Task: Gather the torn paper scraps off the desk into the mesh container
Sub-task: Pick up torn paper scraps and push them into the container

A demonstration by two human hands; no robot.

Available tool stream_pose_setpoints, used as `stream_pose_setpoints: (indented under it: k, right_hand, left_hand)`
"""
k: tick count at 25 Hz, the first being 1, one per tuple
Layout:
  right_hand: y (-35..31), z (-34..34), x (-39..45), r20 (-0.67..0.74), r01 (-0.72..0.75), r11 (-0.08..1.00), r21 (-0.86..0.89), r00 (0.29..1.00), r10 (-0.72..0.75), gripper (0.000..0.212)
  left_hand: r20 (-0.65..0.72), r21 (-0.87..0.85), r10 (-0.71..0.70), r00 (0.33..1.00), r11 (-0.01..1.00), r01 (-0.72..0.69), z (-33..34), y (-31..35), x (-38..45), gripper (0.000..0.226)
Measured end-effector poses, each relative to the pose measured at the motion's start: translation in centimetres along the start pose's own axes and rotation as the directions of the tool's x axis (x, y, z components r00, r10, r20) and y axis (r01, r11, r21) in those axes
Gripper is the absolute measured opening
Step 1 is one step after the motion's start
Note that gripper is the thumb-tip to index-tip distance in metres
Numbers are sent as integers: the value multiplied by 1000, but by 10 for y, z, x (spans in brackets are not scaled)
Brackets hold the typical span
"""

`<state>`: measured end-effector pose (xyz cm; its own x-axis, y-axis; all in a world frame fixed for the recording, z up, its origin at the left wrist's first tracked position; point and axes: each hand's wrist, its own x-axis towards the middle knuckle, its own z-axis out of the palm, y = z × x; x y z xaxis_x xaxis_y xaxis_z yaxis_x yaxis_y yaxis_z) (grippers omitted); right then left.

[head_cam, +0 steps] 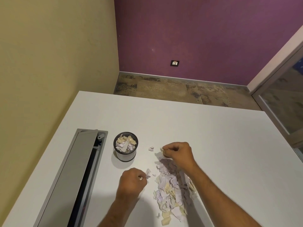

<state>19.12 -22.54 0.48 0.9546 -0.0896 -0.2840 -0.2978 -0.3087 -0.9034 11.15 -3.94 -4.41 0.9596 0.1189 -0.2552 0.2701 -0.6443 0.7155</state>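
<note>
A pile of torn white and cream paper scraps (172, 189) lies on the white desk (213, 136). A round black mesh container (126, 157) stands left of the pile, nearly full of scraps. My right hand (178, 154) is at the pile's far end, fingers pinched on several cream scraps. My left hand (132, 182) is just left of the pile, pinched on a small white scrap. A lone scrap (151, 148) lies between the container and my right hand.
A grey cable tray with a raised lid (77, 169) runs along the desk's left side, close to the container. Beyond the desk's far edge is carpeted floor. A glass door frame stands at the right.
</note>
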Motion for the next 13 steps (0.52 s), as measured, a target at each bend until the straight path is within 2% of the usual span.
stream_pose_setpoints:
  k: [2, 4, 7, 10, 13]
  right_hand:
    - [-22, 7, -2, 45, 17, 989, 145, 999, -24, 14]
    - [-45, 22, -2, 87, 70, 985, 156, 993, -84, 13]
    - [-71, 52, 2, 165, 250, 963, -103, 959, -232, 13]
    - [-87, 80, 7, 302, 438, 815, -378, 891, -339, 19]
    - [-91, 98, 11, 435, 520, 660, -543, 846, -309, 24]
  left_hand:
    - [-34, -127, -12, 999, 992, 8, -10, -3, -9, 15]
    - [-59, -255, -57, 997, 966, 40, -23, 0, -19, 21]
    - [-147, -337, -57, 987, 941, 4, -40, 4, -25, 23]
    - [-207, -413, -53, 977, 910, -38, -63, 15, -22, 21]
    - [-317, -426, -40, 948, 899, -104, -90, 30, -9, 20]
